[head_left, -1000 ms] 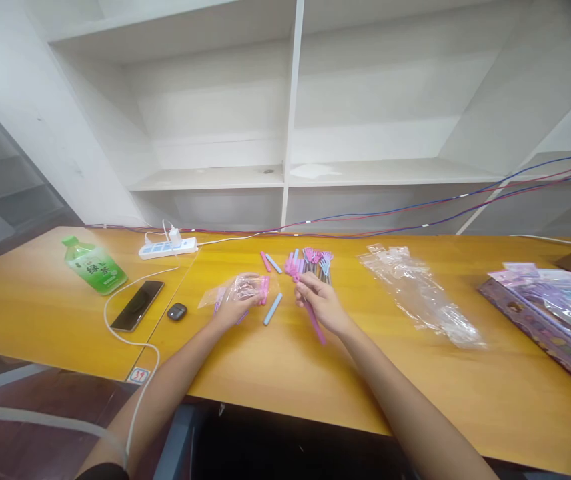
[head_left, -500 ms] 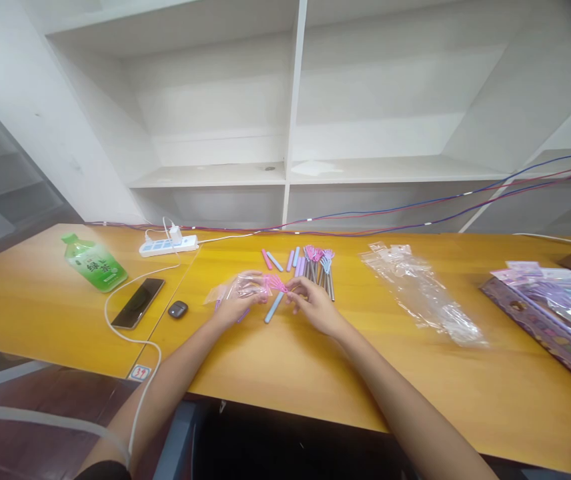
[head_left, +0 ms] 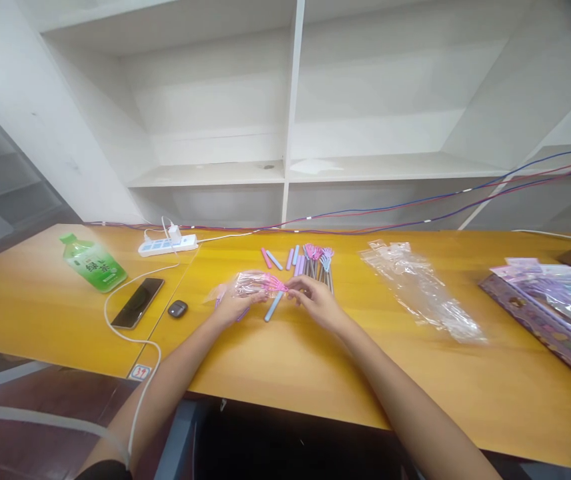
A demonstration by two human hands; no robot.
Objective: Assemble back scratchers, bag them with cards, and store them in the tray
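My left hand (head_left: 235, 303) is closed on a clear plastic bag (head_left: 253, 283). A pink hand-shaped piece (head_left: 275, 283) sticks out toward the right, partly within or behind the film. The fingertips of my right hand (head_left: 313, 300) pinch the right end of that pink piece. Below it a light blue tube (head_left: 273, 308) lies on the table. Just beyond my right hand are several grey rods with pink and blue hand-shaped tops (head_left: 318, 257). Short pink (head_left: 266, 259) and blue (head_left: 274, 260) tubes lie behind the bag. Purple tubes under my left hand are mostly hidden.
Flat clear bags (head_left: 423, 290) lie to the right, and a purple patterned box with packets (head_left: 540, 327) at the far right. On the left are a green bottle (head_left: 94, 263), a phone (head_left: 138, 303), a small black case (head_left: 178, 309), a power strip (head_left: 168, 245) and a white cable.
The clear bag now reaches farther right over the pink piece. My right hand stays at the piece's end with its fingers slightly shifted.
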